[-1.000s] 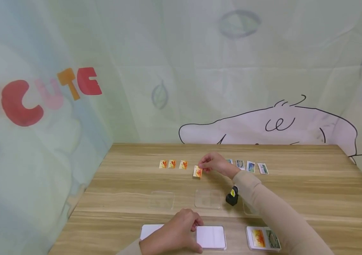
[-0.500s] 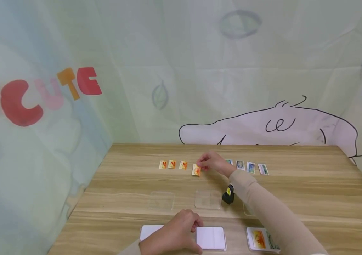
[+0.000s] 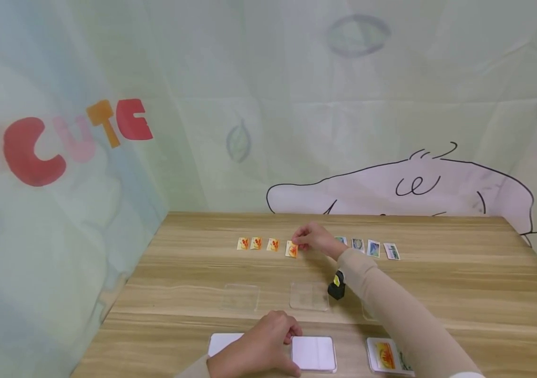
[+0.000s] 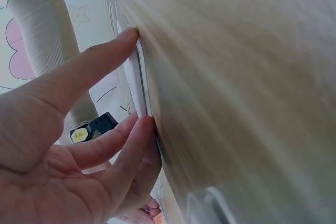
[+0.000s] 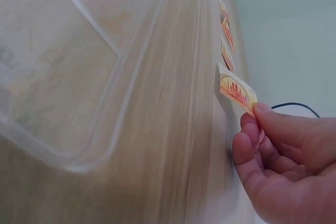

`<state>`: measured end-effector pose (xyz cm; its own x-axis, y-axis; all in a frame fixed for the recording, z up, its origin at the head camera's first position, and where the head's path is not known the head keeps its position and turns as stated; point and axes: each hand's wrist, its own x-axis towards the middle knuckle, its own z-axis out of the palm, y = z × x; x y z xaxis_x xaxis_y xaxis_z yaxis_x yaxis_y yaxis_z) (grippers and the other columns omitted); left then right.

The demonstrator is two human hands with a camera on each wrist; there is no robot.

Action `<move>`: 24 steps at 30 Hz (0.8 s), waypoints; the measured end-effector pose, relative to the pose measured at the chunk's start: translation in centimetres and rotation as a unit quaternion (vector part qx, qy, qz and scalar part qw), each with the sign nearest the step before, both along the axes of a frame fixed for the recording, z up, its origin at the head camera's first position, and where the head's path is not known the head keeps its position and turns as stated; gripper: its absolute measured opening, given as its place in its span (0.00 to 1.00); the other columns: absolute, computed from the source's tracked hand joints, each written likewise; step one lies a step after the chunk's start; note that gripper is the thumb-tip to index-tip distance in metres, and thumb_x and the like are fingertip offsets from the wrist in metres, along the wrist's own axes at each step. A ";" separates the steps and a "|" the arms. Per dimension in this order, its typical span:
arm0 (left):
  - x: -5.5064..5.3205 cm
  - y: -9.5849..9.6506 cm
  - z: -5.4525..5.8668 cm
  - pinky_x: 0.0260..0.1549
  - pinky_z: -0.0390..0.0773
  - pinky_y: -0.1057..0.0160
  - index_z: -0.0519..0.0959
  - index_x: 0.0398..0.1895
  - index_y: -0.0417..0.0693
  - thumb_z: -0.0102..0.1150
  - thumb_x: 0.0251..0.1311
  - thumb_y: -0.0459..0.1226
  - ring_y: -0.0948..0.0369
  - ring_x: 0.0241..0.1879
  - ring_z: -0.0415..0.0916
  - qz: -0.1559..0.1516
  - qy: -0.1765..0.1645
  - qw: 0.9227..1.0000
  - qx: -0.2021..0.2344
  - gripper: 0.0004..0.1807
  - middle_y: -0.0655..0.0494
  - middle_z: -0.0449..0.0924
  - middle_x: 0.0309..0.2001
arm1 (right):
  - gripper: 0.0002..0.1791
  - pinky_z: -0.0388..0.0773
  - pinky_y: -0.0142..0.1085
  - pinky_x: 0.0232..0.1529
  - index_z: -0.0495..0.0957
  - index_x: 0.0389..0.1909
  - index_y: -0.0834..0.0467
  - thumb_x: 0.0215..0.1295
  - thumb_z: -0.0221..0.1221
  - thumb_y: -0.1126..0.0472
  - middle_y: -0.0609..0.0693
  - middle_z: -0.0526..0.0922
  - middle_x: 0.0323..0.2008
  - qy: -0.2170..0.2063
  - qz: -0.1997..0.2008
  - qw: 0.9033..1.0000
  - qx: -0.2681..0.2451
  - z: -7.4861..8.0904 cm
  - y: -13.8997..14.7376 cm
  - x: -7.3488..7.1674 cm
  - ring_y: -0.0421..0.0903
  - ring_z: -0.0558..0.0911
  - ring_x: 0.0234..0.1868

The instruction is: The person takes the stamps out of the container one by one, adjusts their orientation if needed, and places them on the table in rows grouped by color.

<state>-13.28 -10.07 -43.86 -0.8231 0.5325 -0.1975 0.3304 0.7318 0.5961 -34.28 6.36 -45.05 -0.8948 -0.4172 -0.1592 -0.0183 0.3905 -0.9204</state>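
My right hand [image 3: 315,239] pinches the right edge of an orange-yellow stamp [image 3: 290,249] between thumb and index finger. In the right wrist view that stamp [image 5: 236,92] is tilted up, its lower edge near the tabletop. Three similar orange stamps [image 3: 256,243] lie to its left. My left hand [image 3: 261,344] holds a clear flat case with a white card [image 3: 314,354] by its left side, thumb at the near corner and fingers at the far one. The left wrist view has the thumb and fingertips [image 4: 144,121] against the case's edge.
Several bluish and grey stamps [image 3: 373,248] lie right of my right hand. Clear lids [image 3: 308,296] lie mid-table, one partly under the right sleeve. Another white-card case [image 3: 223,341] is left; a case with stamps inside [image 3: 384,356] is right. The right wrist wears a black device [image 3: 337,289].
My right hand has moved the orange stamp slightly left and away from me, nearly into line with the other orange stamps. My left hand has stayed put on the case.
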 end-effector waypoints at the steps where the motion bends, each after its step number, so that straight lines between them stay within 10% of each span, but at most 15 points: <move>1: 0.0 0.0 0.0 0.32 0.68 0.71 0.83 0.35 0.49 0.86 0.33 0.42 0.72 0.29 0.64 -0.001 0.001 1.000 0.001 0.24 0.66 0.69 0.26 | 0.04 0.75 0.32 0.31 0.81 0.37 0.71 0.67 0.60 0.72 0.51 0.81 0.28 0.002 0.000 1.000 0.003 0.0 0.0 0.0 0.43 0.76 0.28; 24: 0.2 0.0 0.2 0.32 0.68 0.72 0.83 0.36 0.49 0.86 0.34 0.42 0.72 0.30 0.63 -0.008 0.017 1.000 -0.009 0.24 0.67 0.68 0.25 | 0.04 0.72 0.30 0.26 0.82 0.34 0.70 0.66 0.61 0.72 0.52 0.79 0.26 0.070 -0.007 0.995 0.065 -0.2 -1.0 -0.3 0.42 0.73 0.26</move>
